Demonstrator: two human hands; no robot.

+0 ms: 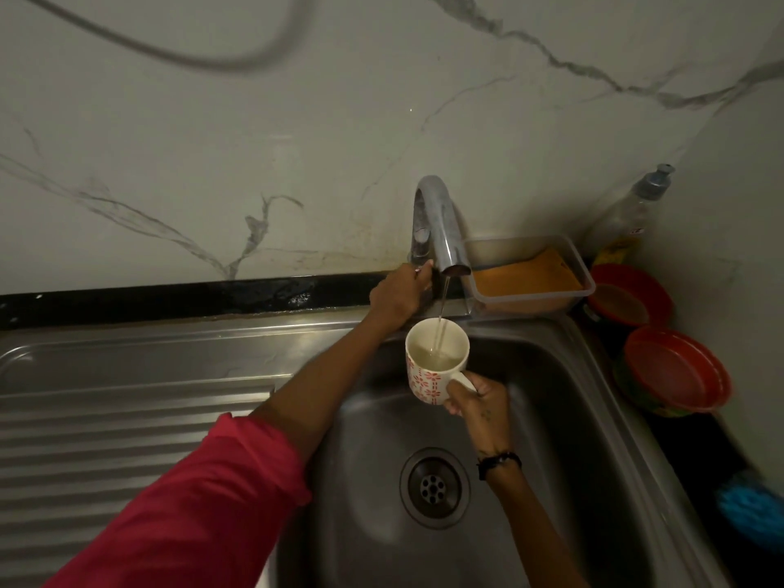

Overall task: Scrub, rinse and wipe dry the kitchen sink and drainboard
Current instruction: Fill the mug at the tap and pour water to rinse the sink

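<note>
A steel sink [564,418] with a round drain [433,486] fills the lower right, and its ribbed drainboard [127,418] stretches to the left. A chrome tap [441,222] runs a thin stream of water into a white mug with red flower print [428,367]. My right hand [477,396] holds that mug by its handle under the spout, above the basin. My left hand [399,294] is closed on the tap's handle at the base of the spout. The mug is partly filled with water.
Behind the sink's right corner stands a clear plastic tub [530,273] with an orange sponge in it. A dish-soap bottle [628,214] and two red bowls [674,367] sit at the right. A blue brush [751,507] lies at the right edge. A marble wall rises behind.
</note>
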